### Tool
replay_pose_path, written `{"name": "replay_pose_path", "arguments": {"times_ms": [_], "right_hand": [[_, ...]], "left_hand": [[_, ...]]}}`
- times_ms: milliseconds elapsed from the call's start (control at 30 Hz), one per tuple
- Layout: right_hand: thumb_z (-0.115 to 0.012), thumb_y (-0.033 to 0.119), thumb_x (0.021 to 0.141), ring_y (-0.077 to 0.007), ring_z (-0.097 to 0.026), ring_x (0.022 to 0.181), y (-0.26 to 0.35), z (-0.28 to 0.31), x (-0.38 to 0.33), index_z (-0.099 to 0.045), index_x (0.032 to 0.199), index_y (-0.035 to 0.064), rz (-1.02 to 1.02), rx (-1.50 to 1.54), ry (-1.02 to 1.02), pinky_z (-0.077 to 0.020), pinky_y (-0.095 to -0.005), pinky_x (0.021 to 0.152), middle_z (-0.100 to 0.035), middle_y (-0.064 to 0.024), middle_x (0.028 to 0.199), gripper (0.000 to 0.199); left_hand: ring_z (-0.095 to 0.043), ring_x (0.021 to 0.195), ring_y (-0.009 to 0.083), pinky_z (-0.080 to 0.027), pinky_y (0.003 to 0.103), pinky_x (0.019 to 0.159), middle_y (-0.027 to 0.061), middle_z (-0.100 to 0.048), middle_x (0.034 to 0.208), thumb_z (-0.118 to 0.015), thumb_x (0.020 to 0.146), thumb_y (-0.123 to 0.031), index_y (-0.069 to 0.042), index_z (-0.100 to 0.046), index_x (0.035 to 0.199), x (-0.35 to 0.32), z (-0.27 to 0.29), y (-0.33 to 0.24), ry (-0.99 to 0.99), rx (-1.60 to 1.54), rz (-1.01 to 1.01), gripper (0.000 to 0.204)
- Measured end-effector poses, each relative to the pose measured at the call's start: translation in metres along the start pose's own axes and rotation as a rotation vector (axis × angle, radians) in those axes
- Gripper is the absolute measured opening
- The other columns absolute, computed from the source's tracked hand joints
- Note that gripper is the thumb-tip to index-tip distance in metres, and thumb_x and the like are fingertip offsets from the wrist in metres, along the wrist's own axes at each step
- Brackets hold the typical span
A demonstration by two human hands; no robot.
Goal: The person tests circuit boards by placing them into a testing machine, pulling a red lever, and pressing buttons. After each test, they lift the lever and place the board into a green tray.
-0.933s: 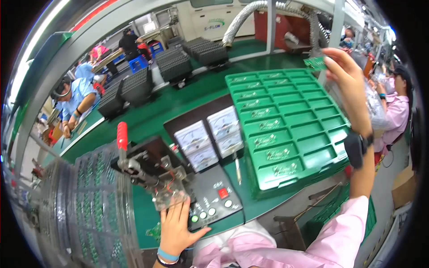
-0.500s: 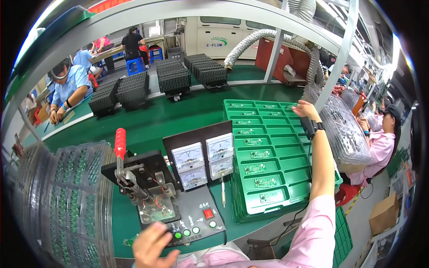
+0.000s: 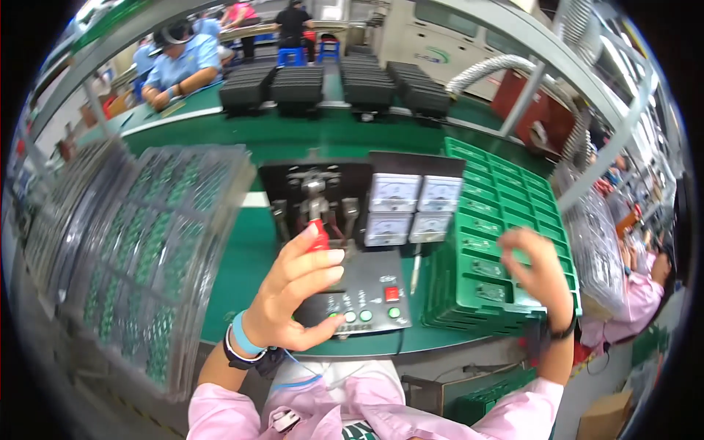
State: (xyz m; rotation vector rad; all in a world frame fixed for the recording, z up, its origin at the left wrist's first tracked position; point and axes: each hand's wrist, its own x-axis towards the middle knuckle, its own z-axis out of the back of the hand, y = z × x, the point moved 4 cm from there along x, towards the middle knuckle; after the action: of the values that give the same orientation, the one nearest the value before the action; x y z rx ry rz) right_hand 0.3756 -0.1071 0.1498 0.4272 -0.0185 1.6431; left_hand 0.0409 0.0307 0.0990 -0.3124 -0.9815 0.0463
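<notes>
My left hand (image 3: 293,293) has its fingers stretched out and spread, the fingertips against the red lever handle (image 3: 318,236) of a toggle clamp on a black test fixture (image 3: 293,176). Its thumb is near a row of green buttons (image 3: 365,316) on the control box; contact is unclear. The hand hides the fixture's bed, so any circuit board there is out of sight. My right hand (image 3: 543,268) is blurred over the stacked green trays (image 3: 462,301), thumb and forefinger apart with nothing visible between them. Small circuit boards (image 3: 490,292) lie in the top tray's left compartments.
Four analog meters stand on a black panel (image 3: 416,198) behind the box. A white pen-like probe (image 3: 416,275) lies beside it. Stacked clear trays of boards (image 3: 147,257) fill the left side. Black racks (image 3: 367,84) line the far edge. A co-worker in blue (image 3: 187,62) sits far left.
The view has swung. My right hand has come back from the tray's far end toward its near part. My left hand has risen to the red handle, which has swung down from upright.
</notes>
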Motion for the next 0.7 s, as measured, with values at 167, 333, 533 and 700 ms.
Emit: {"name": "replay_pose_path", "arguments": {"times_ms": [167,333,533,700], "right_hand": [[-0.073,0.006,0.073,-0.0354,-0.058,0.113,0.122,-0.079,-0.036,-0.063,0.11,0.0055,0.289,0.008,-0.047,-0.0475,-0.0455,0.096,-0.06,-0.0142,0.124,0.038],[-0.074,0.005,0.07,-0.0347,-0.057,0.116,0.182,-0.15,-0.052,-0.065,0.115,0.0055,0.437,-0.014,-0.237,-0.047,-0.0462,0.098,-0.058,-0.0141,0.13,0.047],[-0.073,0.005,0.07,-0.0312,-0.059,0.111,0.174,-0.215,-0.043,-0.066,0.116,0.0045,0.24,0.121,-0.315,-0.0481,-0.0428,0.094,-0.063,-0.0104,0.125,0.047],[-0.073,0.006,0.071,-0.0295,-0.06,0.106,0.171,-0.213,-0.04,-0.066,0.114,0.0039,0.215,0.116,-0.349,-0.0485,-0.0413,0.091,-0.065,-0.01,0.12,0.044]], "left_hand": [[-0.046,0.132,0.0378,-0.037,0.049,0.109,0.0179,-0.051,0.139,-0.077,0.074,-0.012,-0.005,-0.059,0.127,-0.064,0.018,-0.006,0.042,0.033,0.149,0.057],[-0.043,0.134,0.0385,-0.039,0.046,0.108,0.0189,-0.045,0.144,-0.076,0.077,-0.013,-0.006,-0.06,0.126,-0.113,0.028,0.007,0.22,0.163,0.353,0.053],[-0.046,0.13,0.0371,-0.041,0.044,0.105,0.0172,-0.048,0.139,-0.079,0.075,-0.02,-0.007,-0.06,0.127,-0.133,0.029,0.028,0.253,0.114,0.452,0.057],[-0.051,0.115,0.0324,-0.04,0.047,0.104,0.013,-0.053,0.122,-0.083,0.071,-0.03,-0.01,-0.057,0.131,-0.105,0.029,0.025,0.216,0.128,0.46,0.068]]}}
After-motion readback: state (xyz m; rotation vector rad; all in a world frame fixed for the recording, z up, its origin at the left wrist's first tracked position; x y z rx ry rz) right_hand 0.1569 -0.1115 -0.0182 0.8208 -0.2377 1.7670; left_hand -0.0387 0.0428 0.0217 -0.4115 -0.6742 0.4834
